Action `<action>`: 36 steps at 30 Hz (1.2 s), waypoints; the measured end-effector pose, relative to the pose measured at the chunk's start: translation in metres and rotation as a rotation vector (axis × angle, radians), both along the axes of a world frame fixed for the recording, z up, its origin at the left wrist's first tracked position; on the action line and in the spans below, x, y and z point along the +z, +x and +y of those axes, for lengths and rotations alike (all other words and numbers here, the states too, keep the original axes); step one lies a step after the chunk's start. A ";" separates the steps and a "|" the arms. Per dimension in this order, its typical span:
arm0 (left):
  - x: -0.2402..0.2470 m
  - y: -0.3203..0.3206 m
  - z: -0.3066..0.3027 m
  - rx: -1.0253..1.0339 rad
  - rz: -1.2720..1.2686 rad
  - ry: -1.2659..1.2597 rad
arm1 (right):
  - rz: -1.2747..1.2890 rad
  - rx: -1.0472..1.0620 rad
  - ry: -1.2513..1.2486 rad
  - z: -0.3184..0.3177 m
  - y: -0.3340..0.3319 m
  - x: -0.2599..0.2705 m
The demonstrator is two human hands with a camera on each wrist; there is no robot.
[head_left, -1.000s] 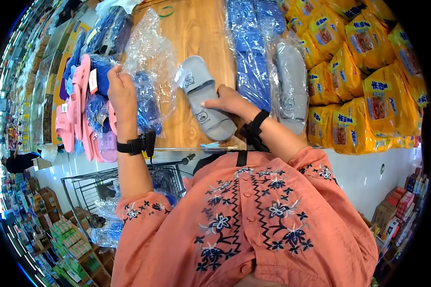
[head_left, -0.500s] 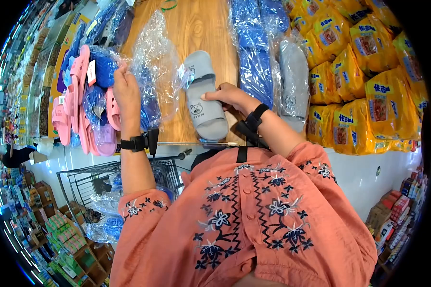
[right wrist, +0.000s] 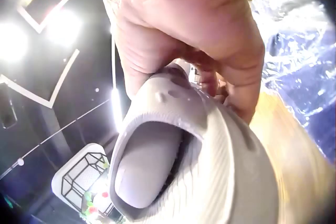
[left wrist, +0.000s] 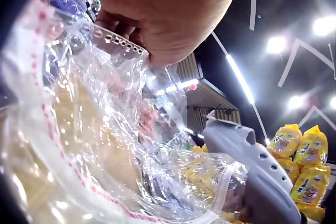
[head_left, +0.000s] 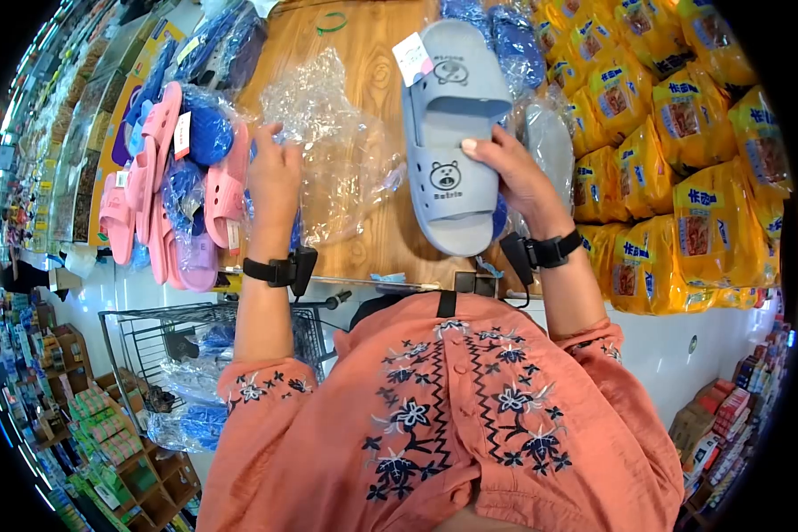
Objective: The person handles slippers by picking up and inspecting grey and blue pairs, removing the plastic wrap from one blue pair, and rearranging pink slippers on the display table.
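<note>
My right hand [head_left: 525, 177] grips a nested pair of grey slippers [head_left: 457, 226] by the side, thumb on top and fingers underneath. Each strap carries a bear print, and a white tag [head_left: 411, 58] hangs at the top left. In the right wrist view the grey slippers [right wrist: 247, 182] show end-on below the palm. My left hand [head_left: 275, 182] pinches the edge of a crinkled clear plastic bag [head_left: 332, 115], its fingertips partly hidden. The left wrist view shows the clear bag [left wrist: 100, 140] spread out below that hand, with a row of small holes along its edge.
Pink slippers [head_left: 164, 142] and bagged blue ones [head_left: 206, 129] hang or lie at the left. Yellow packages [head_left: 656, 195] are stacked at the right. Another wrapped grey slipper [head_left: 548, 133] lies on the wooden table [head_left: 372, 35]. A wire cart [head_left: 142, 332] stands below the edge.
My right hand has raised the grey slippers toward the head camera and moved them right, away from the plastic. My left hand has shifted slightly right with the bag.
</note>
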State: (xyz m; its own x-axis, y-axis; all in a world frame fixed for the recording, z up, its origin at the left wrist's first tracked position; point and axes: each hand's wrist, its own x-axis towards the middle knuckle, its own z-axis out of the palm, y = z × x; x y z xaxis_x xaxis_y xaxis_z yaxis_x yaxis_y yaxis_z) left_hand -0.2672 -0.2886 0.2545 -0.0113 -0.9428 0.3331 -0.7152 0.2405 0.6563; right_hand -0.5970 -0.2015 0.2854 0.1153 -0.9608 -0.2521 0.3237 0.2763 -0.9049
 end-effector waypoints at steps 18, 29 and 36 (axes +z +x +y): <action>0.008 -0.049 -0.057 -0.224 -0.137 -0.040 | 0.469 0.406 -0.068 0.051 0.010 -0.043; 0.036 -0.048 -0.036 -0.369 -0.376 -0.249 | 0.343 0.236 0.013 0.036 0.016 -0.059; 0.016 -0.048 -0.016 -0.366 -0.496 -0.178 | 0.199 0.132 -0.029 0.028 0.023 -0.040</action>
